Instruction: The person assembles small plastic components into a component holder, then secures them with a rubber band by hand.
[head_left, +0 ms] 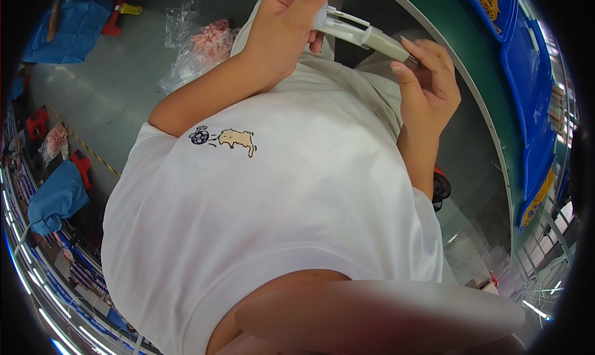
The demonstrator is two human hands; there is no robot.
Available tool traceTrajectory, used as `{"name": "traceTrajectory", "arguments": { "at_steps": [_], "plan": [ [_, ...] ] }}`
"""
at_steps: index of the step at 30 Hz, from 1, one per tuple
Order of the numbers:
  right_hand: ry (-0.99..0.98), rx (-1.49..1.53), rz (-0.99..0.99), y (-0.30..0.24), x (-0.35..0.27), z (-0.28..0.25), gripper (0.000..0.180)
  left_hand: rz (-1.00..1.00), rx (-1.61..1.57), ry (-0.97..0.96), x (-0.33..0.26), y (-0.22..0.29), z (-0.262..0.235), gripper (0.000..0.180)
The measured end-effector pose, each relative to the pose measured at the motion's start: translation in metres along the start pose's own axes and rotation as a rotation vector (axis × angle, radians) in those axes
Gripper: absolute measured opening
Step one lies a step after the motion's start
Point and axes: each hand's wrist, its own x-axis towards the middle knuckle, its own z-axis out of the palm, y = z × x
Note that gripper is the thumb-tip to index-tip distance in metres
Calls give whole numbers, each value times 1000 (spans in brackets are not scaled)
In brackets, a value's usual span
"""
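At the top of the head view, a slim white plastic piece [347, 31] with a grey-beige end is stretched between my two hands. My left hand [286, 21] is closed around its left end, with thumb and fingers covering part of a pale block there. A thin white bar runs alongside the main body near that grip. The grey-beige end sits at the fingertips of my right hand [432, 82], thumb on one side and fingers on the other. What exact kind of item it is does not show.
A clear plastic bag of small pink parts [214, 40] lies on the floor at the left. Blue cloths [68, 30] cover red stools there. A green work surface [455, 26] curves along the right, bearing blue trays [525, 88], some with yellow bands.
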Motion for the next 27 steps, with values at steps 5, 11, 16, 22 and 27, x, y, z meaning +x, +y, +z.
{"name": "traceTrajectory", "arguments": {
  "at_steps": [5, 11, 16, 22, 27],
  "plan": [
    [-9, 173, 54, 0, -3, 1, 35, -41, -6, -10, 0, 0, 5, 32],
    [4, 109, -69, 11, -1, 8, 36, -99, 62, 8, -1, 2, 8, 31],
    [-52, -45, -93, 5, 1, 15, 34, -135, 79, -79, -5, -2, 14, 32],
    [-11, -63, -96, 3, 3, 21, 34, -110, 47, -59, -4, -8, 12, 31],
    [-14, -19, -77, 1, 4, 25, 33, -138, -34, -65, -2, -16, 5, 35]
  ]
}}
